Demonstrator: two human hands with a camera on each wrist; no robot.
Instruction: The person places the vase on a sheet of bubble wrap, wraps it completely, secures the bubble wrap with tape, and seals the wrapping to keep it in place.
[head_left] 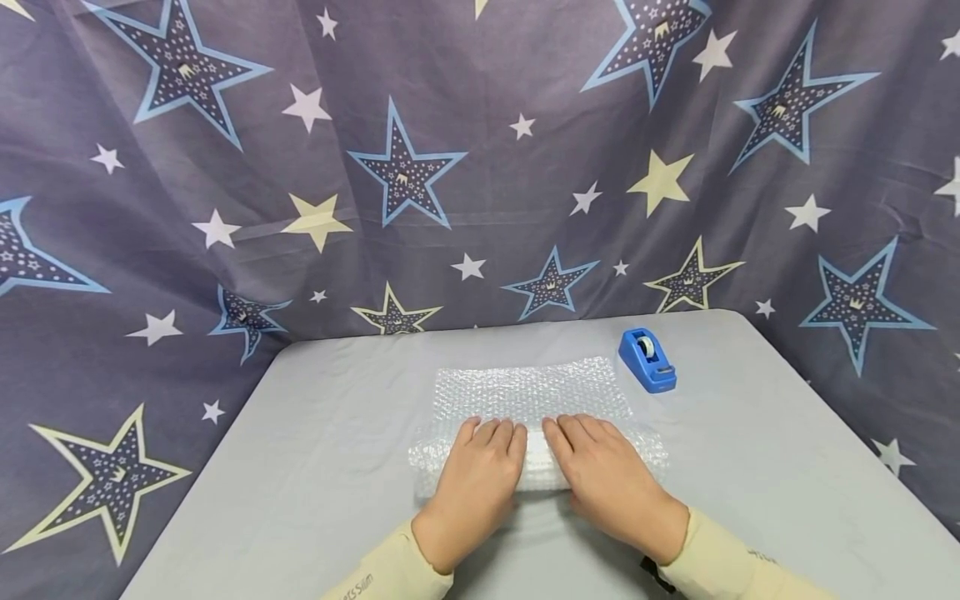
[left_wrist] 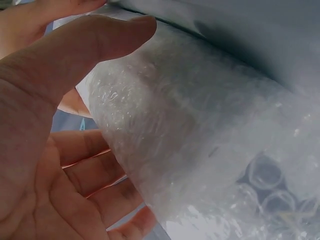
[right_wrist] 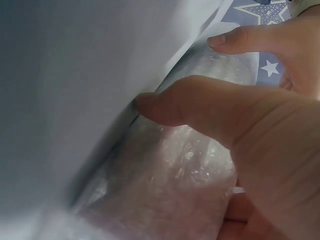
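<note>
A sheet of clear bubble wrap (head_left: 525, 392) lies on the table, its near part rolled into a thick cylinder (head_left: 542, 467). My left hand (head_left: 480, 475) grips this roll left of its middle, and my right hand (head_left: 611, 479) grips it just to the right. In the left wrist view the left thumb (left_wrist: 110, 37) lies along the near side, the fingers (left_wrist: 95, 175) round the other side. The right thumb (right_wrist: 190, 100) presses the roll low, close to the tabletop, in the right wrist view. Whether anything is wrapped inside I cannot tell.
A blue tape dispenser (head_left: 648, 360) with a roll of tape stands beyond the sheet's right corner. The grey-white table (head_left: 337, 433) ends at a star-patterned cloth (head_left: 465, 167) hanging behind and along the sides.
</note>
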